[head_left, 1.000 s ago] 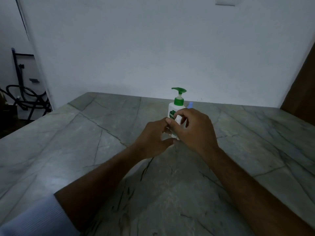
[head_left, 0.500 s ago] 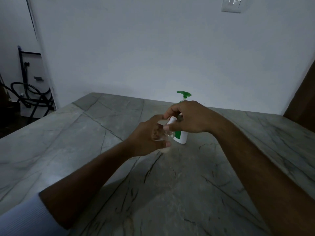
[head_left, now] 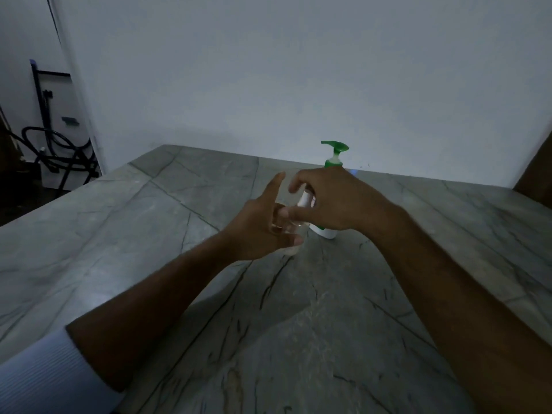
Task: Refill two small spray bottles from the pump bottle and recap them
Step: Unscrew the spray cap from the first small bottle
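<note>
- Nearest on the grey worktop (head_left: 149,234), the left hand (head_left: 260,231) now holds the clear spray bottle (head_left: 291,231) with thumb and lower fingers, its forefinger newly straightened.
- Above it, the right hand (head_left: 331,201) still pinches the white cap (head_left: 306,198).
- Behind stands the pump bottle (head_left: 334,162), more exposed than before.

A dim, plain room, most likely in a home: a grey veined stone surface (head_left: 167,234) runs to a bare white wall (head_left: 298,70). At the far left, a dark metal-framed chair (head_left: 56,156) stands by a doorway, and a green-topped pump bottle (head_left: 334,156) stands far on the surface.
</note>
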